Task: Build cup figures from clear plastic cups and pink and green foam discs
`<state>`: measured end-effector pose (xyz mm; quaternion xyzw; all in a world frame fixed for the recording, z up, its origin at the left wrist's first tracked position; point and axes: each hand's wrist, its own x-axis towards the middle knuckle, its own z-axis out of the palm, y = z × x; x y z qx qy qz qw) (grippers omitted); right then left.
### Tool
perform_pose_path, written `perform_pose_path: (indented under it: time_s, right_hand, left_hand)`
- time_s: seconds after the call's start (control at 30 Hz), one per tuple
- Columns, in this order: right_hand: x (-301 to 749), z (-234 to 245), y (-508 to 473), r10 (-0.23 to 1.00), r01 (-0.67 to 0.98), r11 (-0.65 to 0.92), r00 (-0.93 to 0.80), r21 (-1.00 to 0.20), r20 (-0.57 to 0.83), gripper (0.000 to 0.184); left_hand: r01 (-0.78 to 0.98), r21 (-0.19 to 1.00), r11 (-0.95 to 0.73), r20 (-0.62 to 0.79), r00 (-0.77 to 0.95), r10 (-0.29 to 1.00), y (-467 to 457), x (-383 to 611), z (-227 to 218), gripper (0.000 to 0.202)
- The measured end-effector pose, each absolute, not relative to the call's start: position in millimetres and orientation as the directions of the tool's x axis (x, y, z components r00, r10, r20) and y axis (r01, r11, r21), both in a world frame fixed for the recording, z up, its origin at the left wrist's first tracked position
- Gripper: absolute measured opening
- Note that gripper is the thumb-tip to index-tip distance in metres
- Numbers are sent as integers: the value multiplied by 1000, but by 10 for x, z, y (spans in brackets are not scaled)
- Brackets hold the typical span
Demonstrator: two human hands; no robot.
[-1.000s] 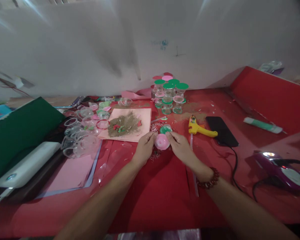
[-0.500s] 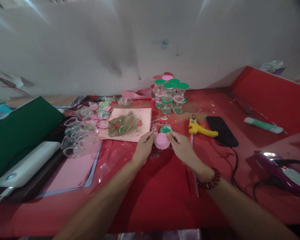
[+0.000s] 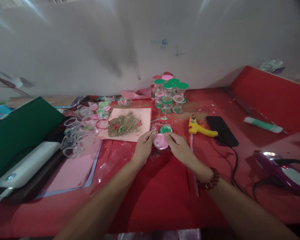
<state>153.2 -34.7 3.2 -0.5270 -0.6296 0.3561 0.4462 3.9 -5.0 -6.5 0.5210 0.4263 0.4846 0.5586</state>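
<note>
Between my hands is a small clear plastic cup (image 3: 160,142) with a pink disc in it, tilted so that a round spot shows on the pink. My left hand (image 3: 145,142) pinches its left edge, and my right hand (image 3: 177,143) pinches the right edge. Just beyond it sits another small cup with green in it (image 3: 166,129), partly hidden by my fingers. Pale shreds (image 3: 157,126) lie on the red table around these. A yellow glue gun (image 3: 201,128) with a glue stick (image 3: 194,166) rests to the right of my right hand.
Stacked cups with green and pink discs (image 3: 169,96) stand by the wall. Left are loose clear cups (image 3: 83,133), a pink sheet with brown powder (image 3: 144,116) and a white power bank (image 3: 27,163). Right are a black phone (image 3: 222,130), a glue tube (image 3: 263,125) and a purple device (image 3: 281,171).
The pink cup has tilted and shifted slightly left between my fingers, and a round spot now shows on it. My hands have barely moved; the rest is unchanged.
</note>
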Motion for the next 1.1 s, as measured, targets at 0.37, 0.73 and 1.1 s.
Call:
perform_pose_path:
  time_s: [0.37, 0.73, 1.1]
  right_hand:
    - [1542, 26, -340, 984, 438, 173, -37, -882, 174, 39]
    - [1558, 32, -328, 986, 457, 162, -32, -874, 166, 43]
    - [1537, 32, -346, 985, 393, 170, -58, -904, 160, 43]
  left_hand:
    - [-154, 988, 5, 17, 141, 990, -45, 48, -40, 29]
    - [-218, 971, 100, -58, 189, 980, -42, 50, -60, 33]
    - [-178, 984, -10, 32, 118, 992, -44, 46, -76, 30]
